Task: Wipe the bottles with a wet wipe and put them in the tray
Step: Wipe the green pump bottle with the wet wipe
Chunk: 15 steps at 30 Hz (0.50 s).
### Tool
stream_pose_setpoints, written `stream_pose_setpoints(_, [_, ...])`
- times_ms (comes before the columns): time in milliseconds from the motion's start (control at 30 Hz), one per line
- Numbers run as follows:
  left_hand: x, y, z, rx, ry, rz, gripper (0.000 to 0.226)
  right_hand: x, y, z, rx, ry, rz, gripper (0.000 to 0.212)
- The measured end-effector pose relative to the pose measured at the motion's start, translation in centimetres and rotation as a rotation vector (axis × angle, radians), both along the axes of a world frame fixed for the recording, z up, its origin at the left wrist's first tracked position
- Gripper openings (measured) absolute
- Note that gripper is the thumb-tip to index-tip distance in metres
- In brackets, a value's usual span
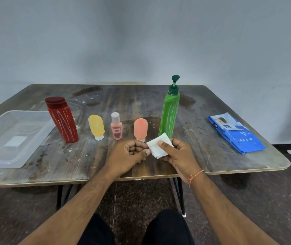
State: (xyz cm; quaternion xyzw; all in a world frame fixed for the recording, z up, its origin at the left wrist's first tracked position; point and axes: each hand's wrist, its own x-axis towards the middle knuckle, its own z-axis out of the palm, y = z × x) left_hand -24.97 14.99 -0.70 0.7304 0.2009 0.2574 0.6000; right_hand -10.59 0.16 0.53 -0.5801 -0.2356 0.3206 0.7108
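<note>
Folded white wet wipe (159, 146) pinched between my two hands, over table's near edge. Five bottles upright in a row behind it: red (62, 120), yellow (96, 126), small pink (116, 127), peach (140, 129), tall green pump bottle (170, 114). Clear tray (35, 126) far left, nothing inside.

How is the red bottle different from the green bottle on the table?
The red bottle is shorter and wider; the green bottle is taller and slimmer. The red bottle has a flat dark red cap, while the green bottle has a dark green pump on top. The red bottle stands next to the tray; the green bottle stands nearer the pack of wipes. Both stand upright with white streaks on them.
</note>
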Motion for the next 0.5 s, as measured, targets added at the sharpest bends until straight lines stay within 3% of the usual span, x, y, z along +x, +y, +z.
stream_pose_setpoints(133, [-0.1,-0.5,0.1,0.088,-0.026,0.021,0.014,1.7,-1.0,0.2,-0.014,0.000,-0.136,0.007])
stream_pose_setpoints(367, [1.1,-2.7,0.5,0.239,-0.115,0.004,0.049,4.9,-3.3,0.0,-0.031,-0.012,-0.250,0.008])
stream_pose_setpoints(500, [4.0,-4.3,0.5,0.278,-0.168,-0.017,0.057,5.9,-4.2,0.0,0.010,0.017,-0.319,0.009])
